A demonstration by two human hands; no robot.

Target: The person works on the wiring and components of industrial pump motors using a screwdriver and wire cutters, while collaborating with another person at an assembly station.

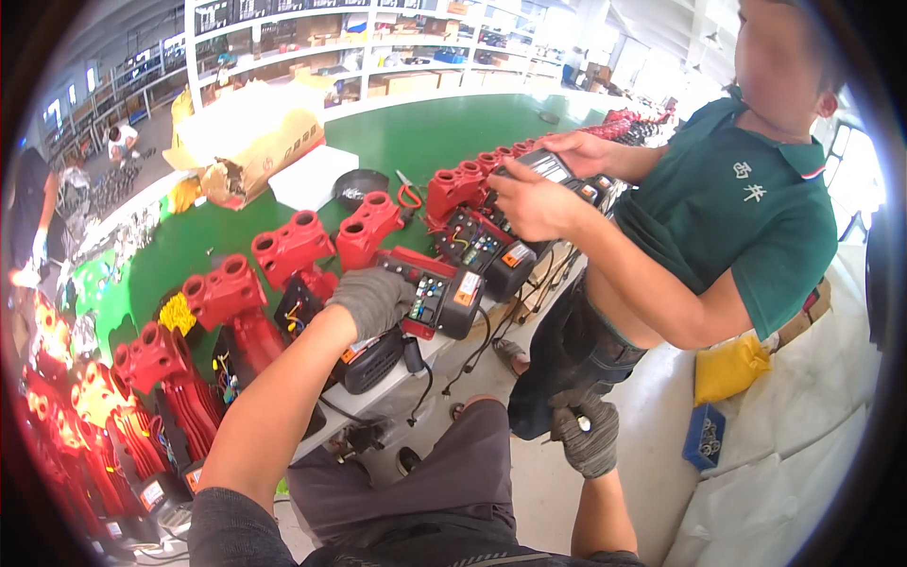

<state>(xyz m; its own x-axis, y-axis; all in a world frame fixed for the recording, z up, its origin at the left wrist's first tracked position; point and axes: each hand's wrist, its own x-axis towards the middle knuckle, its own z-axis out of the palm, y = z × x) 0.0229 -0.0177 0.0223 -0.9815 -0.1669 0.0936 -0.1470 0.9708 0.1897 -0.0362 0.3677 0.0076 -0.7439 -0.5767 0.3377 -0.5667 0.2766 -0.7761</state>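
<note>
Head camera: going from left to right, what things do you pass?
Red casings → left hand in a grey glove → right hand in a grey glove → blue box → yellow bag.

Cardboard box (253, 142), black bowl (360, 186), shelving (378, 47), co-worker (727, 208).

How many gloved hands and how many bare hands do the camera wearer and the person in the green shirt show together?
Gloved hands: 2, left hand and right hand.
Bare hands: 2, upper bare hand and lower bare hand.
Total: 4
</note>
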